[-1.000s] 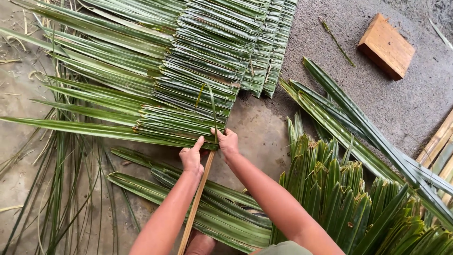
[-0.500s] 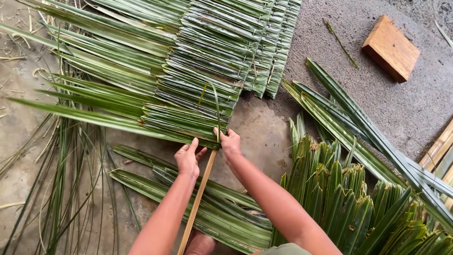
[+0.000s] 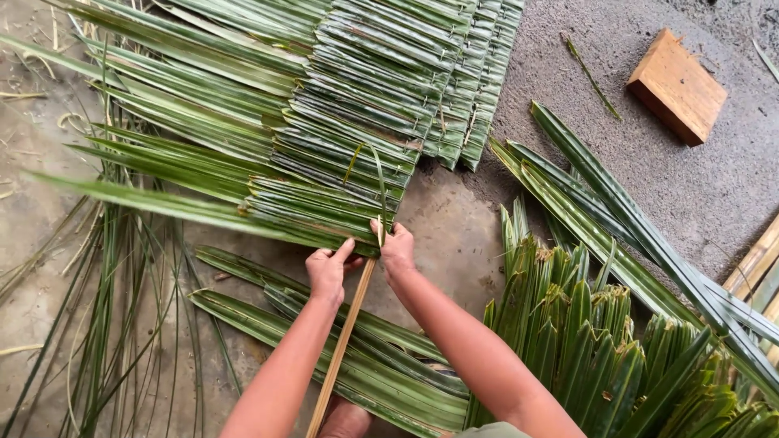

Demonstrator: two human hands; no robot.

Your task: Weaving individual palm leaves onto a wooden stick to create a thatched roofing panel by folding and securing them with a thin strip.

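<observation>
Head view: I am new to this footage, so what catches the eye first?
A broad panel of folded green palm leaves fills the upper left. Both hands, left hand and right hand, meet at its near edge, on a thin pale stick running toward the camera. A wooden block lies upper right on the concrete.

Head camera, looking steeply down at the floor in front of the person

The only view comes from the person's head and faces forward and down, so both forearms enter from the bottom edge and run up to mid-frame, where the left hand point(image 3: 328, 274) and right hand point(image 3: 398, 251) meet the near edge of the woven palm-leaf panel point(image 3: 341, 154). It sits close, at about arm's reach. The panel fills the upper left, the thin wooden slat point(image 3: 341, 349) runs from the bottom edge up between the hands, folded leaves point(image 3: 584, 341) crowd the lower right, and a wooden block point(image 3: 677, 85) lies on the concrete floor point(image 3: 714, 186) at the far upper right. No second view overlaps it.
</observation>
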